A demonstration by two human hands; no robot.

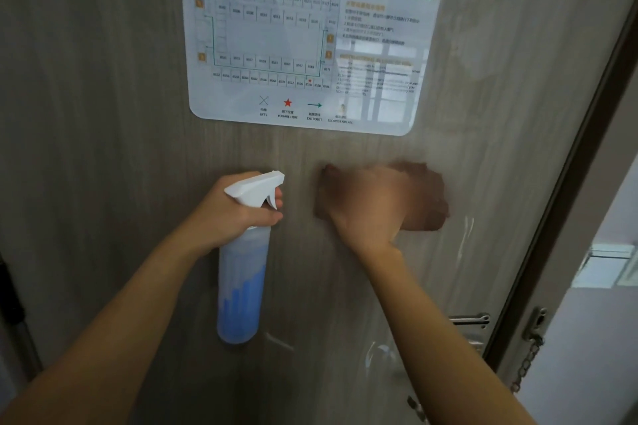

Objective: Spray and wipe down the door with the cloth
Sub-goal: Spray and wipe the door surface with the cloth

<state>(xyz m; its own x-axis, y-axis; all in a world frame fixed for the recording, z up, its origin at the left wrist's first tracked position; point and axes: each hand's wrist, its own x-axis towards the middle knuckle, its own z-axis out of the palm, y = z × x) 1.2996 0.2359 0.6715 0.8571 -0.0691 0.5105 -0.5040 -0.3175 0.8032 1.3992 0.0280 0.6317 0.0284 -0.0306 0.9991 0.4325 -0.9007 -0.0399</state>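
A grey-brown wood-grain door (103, 79) fills the view. My left hand (231, 210) grips the neck of a spray bottle (241, 286) with a white trigger head and blue liquid, held upright close to the door, nozzle pointing right. My right hand (366, 207) presses a brown cloth (424, 197) flat against the door just below the floor-plan sign. The hand and cloth are motion-blurred. Wet streaks shine on the door to the lower right of the cloth.
A laminated evacuation floor-plan sign (310, 38) is stuck on the door above both hands. A metal door handle (469, 321) and lock plate sit at the lower right. A door chain (528, 355) hangs on the frame (569, 155) at the right.
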